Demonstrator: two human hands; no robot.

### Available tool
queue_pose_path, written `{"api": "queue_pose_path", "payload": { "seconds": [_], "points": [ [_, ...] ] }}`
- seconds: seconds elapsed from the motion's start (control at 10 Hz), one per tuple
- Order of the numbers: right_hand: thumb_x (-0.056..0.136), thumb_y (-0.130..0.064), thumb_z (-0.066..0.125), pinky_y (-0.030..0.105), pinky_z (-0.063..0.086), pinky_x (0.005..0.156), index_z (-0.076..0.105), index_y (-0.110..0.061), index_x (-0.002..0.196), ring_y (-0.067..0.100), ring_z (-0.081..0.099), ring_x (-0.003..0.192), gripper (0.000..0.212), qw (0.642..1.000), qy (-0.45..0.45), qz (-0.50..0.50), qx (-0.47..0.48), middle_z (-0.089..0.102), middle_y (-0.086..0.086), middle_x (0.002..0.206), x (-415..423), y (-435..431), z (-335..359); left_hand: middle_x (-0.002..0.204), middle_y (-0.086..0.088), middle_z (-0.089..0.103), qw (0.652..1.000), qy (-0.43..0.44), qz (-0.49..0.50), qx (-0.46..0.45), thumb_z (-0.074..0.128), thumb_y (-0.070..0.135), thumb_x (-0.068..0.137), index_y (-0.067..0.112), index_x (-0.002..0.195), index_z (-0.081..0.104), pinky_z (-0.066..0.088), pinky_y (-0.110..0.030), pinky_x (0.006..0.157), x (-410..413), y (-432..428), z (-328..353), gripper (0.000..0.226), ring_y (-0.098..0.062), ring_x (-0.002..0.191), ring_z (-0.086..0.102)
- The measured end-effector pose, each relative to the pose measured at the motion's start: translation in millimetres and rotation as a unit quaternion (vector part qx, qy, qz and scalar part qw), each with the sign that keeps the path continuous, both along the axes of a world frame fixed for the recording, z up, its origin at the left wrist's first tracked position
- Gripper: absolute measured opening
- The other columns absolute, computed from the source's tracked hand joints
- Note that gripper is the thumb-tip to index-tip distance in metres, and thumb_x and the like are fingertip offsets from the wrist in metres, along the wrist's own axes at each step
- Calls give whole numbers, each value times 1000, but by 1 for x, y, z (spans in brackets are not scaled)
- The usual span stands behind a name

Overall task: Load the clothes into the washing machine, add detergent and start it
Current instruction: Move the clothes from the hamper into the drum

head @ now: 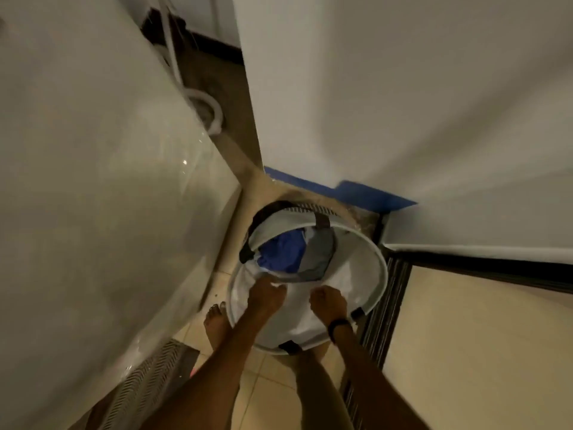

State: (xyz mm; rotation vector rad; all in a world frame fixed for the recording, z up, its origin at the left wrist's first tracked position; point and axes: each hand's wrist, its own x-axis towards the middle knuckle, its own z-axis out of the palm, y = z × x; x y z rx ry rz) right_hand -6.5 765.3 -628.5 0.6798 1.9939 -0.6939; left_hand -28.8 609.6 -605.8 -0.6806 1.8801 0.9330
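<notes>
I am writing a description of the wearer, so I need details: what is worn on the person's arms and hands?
Both forearms are bare; no sleeves show. The left hand wears nothing visible. The right hand has a black band on its wrist; whether it is a watch, I cannot tell.

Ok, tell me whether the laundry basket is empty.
No, a blue garment and a grey garment lie in the laundry basket, where the left hand and right hand grip white cloth.
</notes>
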Motion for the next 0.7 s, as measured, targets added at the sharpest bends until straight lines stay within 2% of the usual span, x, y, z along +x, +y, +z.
{"api": "queue_pose_path", "payload": {
  "seconds": [0.1,0.2,0.3,0.4,0.5,0.6,0.7],
  "points": [
    [100,-21,43,37,45,96,62,-4,117,35,58,114,31,1000,0,6,13,63,17,124,-28,22,-82,134,-16,59,987,-38,156,23,60,22,96,0,129,58,46,-35,101,-24,19,-105,39,-34,123,57],
    [99,-25,49,38,42,100,51,-3,133,35,52,123,41,999,22,-31,6,54,19,136,-50,28,-135,132,-20,60,946,-63,315,41,67,24,91,1,133,52,52,-45,100,-39,26,-162,50,-40,122,58],
    [94,-35,60,37,30,113,12,-6,154,33,32,141,82,990,-8,-141,-19,24,17,158,-61,22,-200,144,-21,50,905,-74,412,79,68,23,90,8,145,41,46,-47,104,-40,29,-223,62,-40,133,50],
    [98,-33,54,35,24,117,7,-6,153,32,26,144,78,979,-24,-196,-42,16,15,161,-70,9,-226,146,-17,49,889,-75,445,72,60,21,95,3,145,41,48,-42,102,-46,22,-249,57,-34,134,49],
    [97,-25,54,36,38,108,39,-2,142,32,47,130,53,964,14,-267,-1,47,17,144,-62,1,-231,139,-11,52,841,-32,534,77,46,17,102,2,146,41,51,-39,88,-45,21,-253,47,-31,126,54],
    [89,-31,63,41,47,99,51,-2,127,33,58,116,50,958,93,-265,55,61,18,126,-51,-13,-208,124,-12,63,831,21,557,7,56,19,98,2,133,56,55,-34,73,-41,21,-234,39,-28,106,63],
    [83,-28,68,43,52,89,52,-6,119,34,62,102,46,911,212,-352,31,64,17,114,-24,-29,-149,98,-12,70,827,69,557,23,52,22,97,5,110,67,53,-26,58,-30,25,-167,26,-29,81,68]
  ]
}}
